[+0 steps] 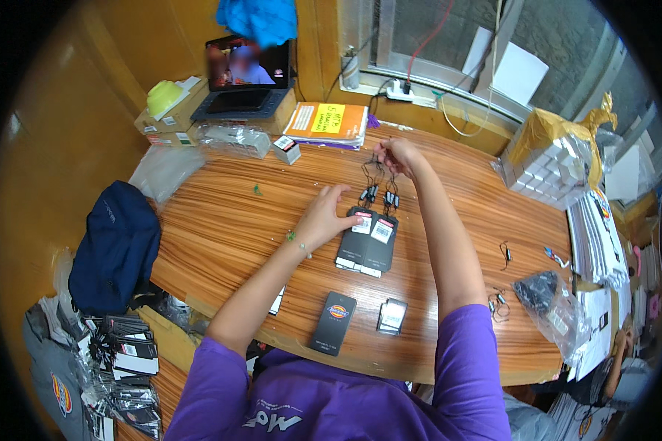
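Two stacks of dark grey hang tags [365, 246] lie side by side on the table in front of me. White barcode labels sit near their top ends. My left hand [324, 219] is at their left edge, fingers spread and thumb touching the left stack's label. Black hang tag strings [374, 174] with small dark fasteners run up from the tags. Beyond the tags, my right hand [397, 156] is closed, its fingertips pinching the looped ends of the strings. A single dark tag [333, 323] and a small pile of pale labels [392, 317] lie nearer me.
Loose strings [499, 304] and a plastic bag of black strings [555, 301] lie at right. Behind stand a wrapped bundle of white boxes [555, 165], an orange folder [327, 123], a small box [287, 150] and a screen [248, 67]. A navy bag [116, 246] sits at left.
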Demonstrator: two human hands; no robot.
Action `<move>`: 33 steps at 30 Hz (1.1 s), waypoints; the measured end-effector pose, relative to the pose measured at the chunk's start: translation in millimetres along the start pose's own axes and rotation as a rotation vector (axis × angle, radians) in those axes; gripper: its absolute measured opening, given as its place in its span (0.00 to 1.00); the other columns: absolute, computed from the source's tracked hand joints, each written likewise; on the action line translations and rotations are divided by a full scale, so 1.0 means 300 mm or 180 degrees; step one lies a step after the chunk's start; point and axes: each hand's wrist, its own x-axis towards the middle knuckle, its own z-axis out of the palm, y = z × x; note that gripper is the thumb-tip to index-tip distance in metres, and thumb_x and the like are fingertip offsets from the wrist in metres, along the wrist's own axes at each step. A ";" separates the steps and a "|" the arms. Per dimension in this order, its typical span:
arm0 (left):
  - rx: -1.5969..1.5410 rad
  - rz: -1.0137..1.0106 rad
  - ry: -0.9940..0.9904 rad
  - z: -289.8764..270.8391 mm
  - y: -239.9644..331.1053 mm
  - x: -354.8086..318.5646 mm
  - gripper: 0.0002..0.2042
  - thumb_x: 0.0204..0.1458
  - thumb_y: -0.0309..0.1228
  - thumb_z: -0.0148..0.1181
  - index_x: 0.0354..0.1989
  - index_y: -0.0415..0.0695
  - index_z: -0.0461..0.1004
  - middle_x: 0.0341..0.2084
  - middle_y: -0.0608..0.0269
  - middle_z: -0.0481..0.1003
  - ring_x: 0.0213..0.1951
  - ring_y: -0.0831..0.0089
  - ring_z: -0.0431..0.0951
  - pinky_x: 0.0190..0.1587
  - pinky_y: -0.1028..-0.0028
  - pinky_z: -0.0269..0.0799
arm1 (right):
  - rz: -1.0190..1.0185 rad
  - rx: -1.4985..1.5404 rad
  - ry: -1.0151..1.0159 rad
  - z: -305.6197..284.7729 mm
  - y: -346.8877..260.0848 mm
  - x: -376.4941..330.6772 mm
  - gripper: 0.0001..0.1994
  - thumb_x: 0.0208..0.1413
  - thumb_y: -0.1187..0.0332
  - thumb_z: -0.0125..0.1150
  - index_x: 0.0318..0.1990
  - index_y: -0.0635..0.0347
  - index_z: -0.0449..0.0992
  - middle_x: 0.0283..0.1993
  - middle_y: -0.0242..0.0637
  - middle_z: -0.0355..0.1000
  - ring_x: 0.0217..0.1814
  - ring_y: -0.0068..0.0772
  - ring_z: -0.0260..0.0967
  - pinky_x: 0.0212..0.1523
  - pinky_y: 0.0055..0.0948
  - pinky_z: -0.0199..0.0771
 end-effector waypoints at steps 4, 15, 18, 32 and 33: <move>-0.0018 0.0047 0.0117 -0.110 0.088 -0.113 0.30 0.43 0.40 0.65 0.53 0.41 0.62 0.41 0.57 0.65 0.34 0.72 0.64 0.39 0.75 0.66 | 0.0234 0.0094 -0.0099 -0.017 0.055 0.073 0.10 0.58 0.66 0.42 0.32 0.57 0.71 0.17 0.26 0.64 0.12 0.18 0.54 0.09 0.21 0.53; -0.0811 -0.0504 -0.0210 -0.162 0.076 -0.418 0.26 0.43 0.29 0.65 0.52 0.43 0.64 0.36 0.66 0.68 0.29 0.82 0.63 0.29 0.84 0.62 | -0.0311 -0.0115 0.0811 0.018 0.027 0.085 0.10 0.52 0.67 0.52 0.40 0.61 0.70 0.26 0.34 0.67 0.15 0.22 0.58 0.13 0.24 0.65; -0.0641 -0.0247 -0.0385 -0.161 0.113 -0.413 0.24 0.43 0.30 0.64 0.51 0.43 0.66 0.37 0.64 0.69 0.30 0.79 0.65 0.31 0.82 0.65 | -0.0675 -0.0548 0.1109 -0.017 0.007 0.046 0.15 0.52 0.68 0.52 0.47 0.62 0.69 0.27 0.36 0.68 0.15 0.23 0.61 0.13 0.25 0.65; 0.0354 0.0247 -0.1298 -0.080 0.091 -0.422 0.31 0.31 0.39 0.70 0.48 0.44 0.67 0.44 0.59 0.67 0.50 0.58 0.64 0.52 0.65 0.61 | -0.1016 -0.2610 0.0363 0.158 0.307 -1.000 0.18 0.41 0.63 0.66 0.39 0.62 0.72 0.36 0.41 0.67 0.39 0.42 0.67 0.39 0.35 0.69; 0.0312 0.0233 -0.1380 -0.076 0.085 -0.417 0.28 0.31 0.39 0.70 0.44 0.43 0.69 0.42 0.60 0.67 0.48 0.60 0.64 0.50 0.65 0.62 | -0.1012 -0.2680 0.0502 0.170 0.341 -1.008 0.18 0.40 0.63 0.67 0.39 0.62 0.73 0.36 0.41 0.67 0.40 0.42 0.66 0.40 0.35 0.69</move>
